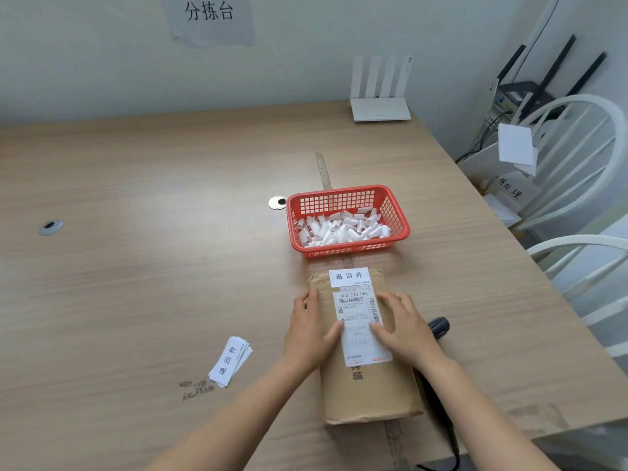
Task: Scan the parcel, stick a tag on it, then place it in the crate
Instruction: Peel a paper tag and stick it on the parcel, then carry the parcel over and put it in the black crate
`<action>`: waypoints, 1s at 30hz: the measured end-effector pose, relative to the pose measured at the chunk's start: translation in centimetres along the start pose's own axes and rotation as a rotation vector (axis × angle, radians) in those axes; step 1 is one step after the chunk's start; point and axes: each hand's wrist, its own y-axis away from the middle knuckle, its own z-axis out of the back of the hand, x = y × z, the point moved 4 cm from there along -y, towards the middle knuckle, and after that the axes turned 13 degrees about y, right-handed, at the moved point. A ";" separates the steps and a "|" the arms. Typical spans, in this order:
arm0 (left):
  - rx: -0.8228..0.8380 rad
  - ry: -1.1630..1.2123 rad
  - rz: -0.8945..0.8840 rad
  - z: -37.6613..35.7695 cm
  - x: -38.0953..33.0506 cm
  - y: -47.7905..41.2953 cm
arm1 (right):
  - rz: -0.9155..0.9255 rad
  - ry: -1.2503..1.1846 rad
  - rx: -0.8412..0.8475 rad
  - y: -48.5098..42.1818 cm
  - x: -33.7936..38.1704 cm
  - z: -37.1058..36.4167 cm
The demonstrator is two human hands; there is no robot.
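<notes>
1. A long wooden table (142, 205) with a pale, streaky laminate grain fills most of the view; its right edge runs diagonally away toward the far right corner.
2. Near the table's front edge, right of centre, lies the parcel (368, 385), a flat oblong wrapped in creased brown kraft paper, its long side pointing away from the person.
3. The left hand (307, 329) rests flat on the parcel's left side, fingers spread and thumb on the printed shipping label (360, 326); it presses rather than grips.
4. The right hand (404, 329) lies flat on the parcel's right side in the same way, fingers extended, their tips on the label's edge, nothing enclosed.
5. A small white tag (349, 276) with black characters sits at the parcel's far end, overlapping the top of the label.
6. Just beside the parcel's right edge a dark scanner (439, 326) lies on the table, largely hidden by the right forearm.
7. Left of the parcel, apart from it, is a small fanned stack of tags (230, 361).
8. Beyond the parcel stands a red plastic mesh basket (401, 220) holding curled white paper scraps.
9. Two round metal-rimmed cable holes (51, 227) are set into the tabletop.
10. At the far right corner stands a white router (380, 108) against the pale wall, where a paper sign (209, 17) hangs.
11. White curved-back chairs (577, 171) stand beyond the right edge.
</notes>
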 end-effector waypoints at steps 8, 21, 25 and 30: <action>0.217 0.047 0.034 -0.7 1.4 4.1 | -0.035 0.084 0.155 4.5 0.3 -1.5; 0.295 0.039 -0.231 -0.5 -3.5 7.0 | -0.181 -0.037 -0.116 11.6 0.9 2.2; 0.337 -0.015 -0.364 -3.0 -8.3 8.4 | -0.237 0.000 -0.258 15.5 -1.4 6.1; 0.461 -0.015 -0.471 -10.9 -13.7 12.7 | -0.386 -0.015 -0.361 22.9 -8.0 9.8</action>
